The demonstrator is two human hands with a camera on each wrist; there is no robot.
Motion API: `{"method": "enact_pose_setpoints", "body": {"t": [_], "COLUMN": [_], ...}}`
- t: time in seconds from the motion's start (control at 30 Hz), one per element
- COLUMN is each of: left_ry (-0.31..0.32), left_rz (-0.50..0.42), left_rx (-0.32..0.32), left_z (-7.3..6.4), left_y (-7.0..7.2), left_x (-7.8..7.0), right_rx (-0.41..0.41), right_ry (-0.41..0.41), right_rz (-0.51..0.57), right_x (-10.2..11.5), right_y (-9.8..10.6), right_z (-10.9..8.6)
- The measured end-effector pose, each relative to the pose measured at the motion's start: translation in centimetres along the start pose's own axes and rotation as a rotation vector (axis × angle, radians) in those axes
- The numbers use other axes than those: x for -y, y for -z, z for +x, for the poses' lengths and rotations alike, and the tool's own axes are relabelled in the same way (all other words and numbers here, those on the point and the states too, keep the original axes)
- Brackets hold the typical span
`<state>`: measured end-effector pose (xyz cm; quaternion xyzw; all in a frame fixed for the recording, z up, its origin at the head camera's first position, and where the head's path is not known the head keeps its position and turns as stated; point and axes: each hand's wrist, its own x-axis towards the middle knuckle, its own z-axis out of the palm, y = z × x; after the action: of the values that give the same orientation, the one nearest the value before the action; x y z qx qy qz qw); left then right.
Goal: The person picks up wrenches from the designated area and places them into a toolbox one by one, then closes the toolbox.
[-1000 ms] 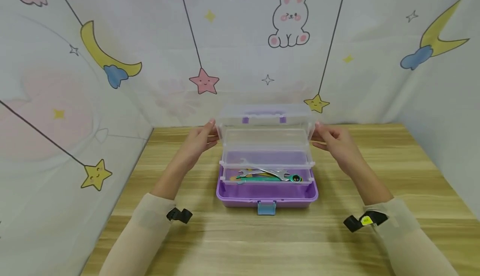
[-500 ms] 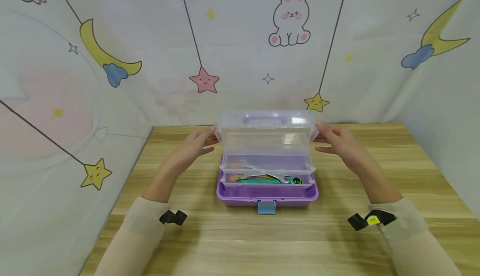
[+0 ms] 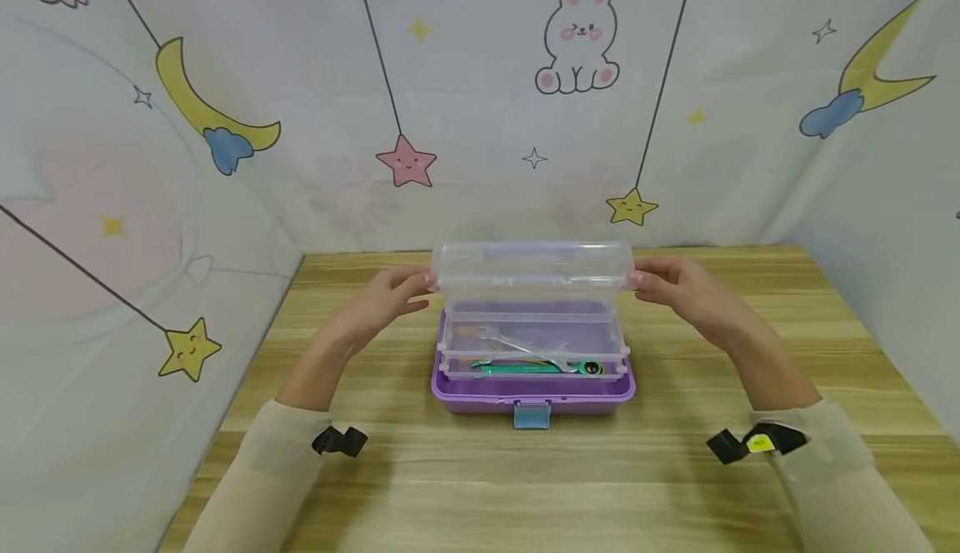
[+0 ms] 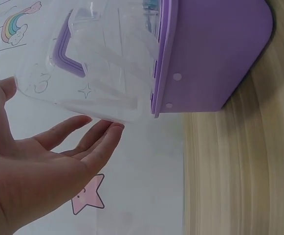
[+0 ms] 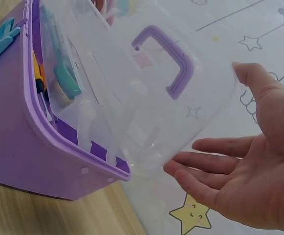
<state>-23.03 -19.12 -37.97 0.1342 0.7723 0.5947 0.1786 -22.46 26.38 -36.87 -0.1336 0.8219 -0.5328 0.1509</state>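
Observation:
A purple toolbox (image 3: 480,405) stands on the table with its clear lid (image 3: 534,265) raised and tilted. Inside it, clear tiers hold a silver wrench (image 3: 525,346) and a green-handled tool (image 3: 525,369) with a round head. At the lid's left end my left hand (image 3: 378,303) touches it with the thumb tip, its fingers fairly straight along the side in the left wrist view. My right hand (image 3: 693,299) does likewise at the right end, thumb on the lid's edge and fingertips at its side. A purple handle (image 5: 173,58) shows on the lid.
A wood-grain table (image 3: 525,486) lies under the box. Behind and beside it hangs a white cloth (image 3: 480,103) printed with stars, moons and a rabbit. A light blue latch (image 3: 532,415) hangs down at the box's front.
The lid has come down and forward between both hands, which have lowered with it. The clear tiers have sunk slightly toward the base.

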Motion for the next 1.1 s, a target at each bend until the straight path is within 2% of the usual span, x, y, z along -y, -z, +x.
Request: {"method": "enact_pose_setpoints", "body": {"t": [0.13,0.33,0.6,0.8,1.1], "left_ry": [0.038,0.04,0.0,-0.011,-0.084], "left_rz": [0.023,0.067,0.087,0.097,0.106], "left_rx": [-0.02,-0.039,-0.07,-0.087,-0.125], "left_z": [-0.1,-0.6,-0.7,-0.2,0.8], "left_y": [-0.1,-0.5,-0.7,-1.3,-1.9], "left_x": [0.1,-0.1,0.3,0.8,2.6], "right_rx": [-0.021,-0.031,-0.043,-0.078,-0.136], "right_ry": [0.018,0.066,0.078,0.085,0.106], "right_rz": [-0.015,0.0,0.029,-0.03,-0.052], "right_x": [-0.1,-0.2,-0.8,-1.5,-2.9], "right_y": [-0.1,-0.3,-0.6,-0.9,-1.8], "right_z": [0.0,-0.2,-0.4,-0.1,0.6]}}
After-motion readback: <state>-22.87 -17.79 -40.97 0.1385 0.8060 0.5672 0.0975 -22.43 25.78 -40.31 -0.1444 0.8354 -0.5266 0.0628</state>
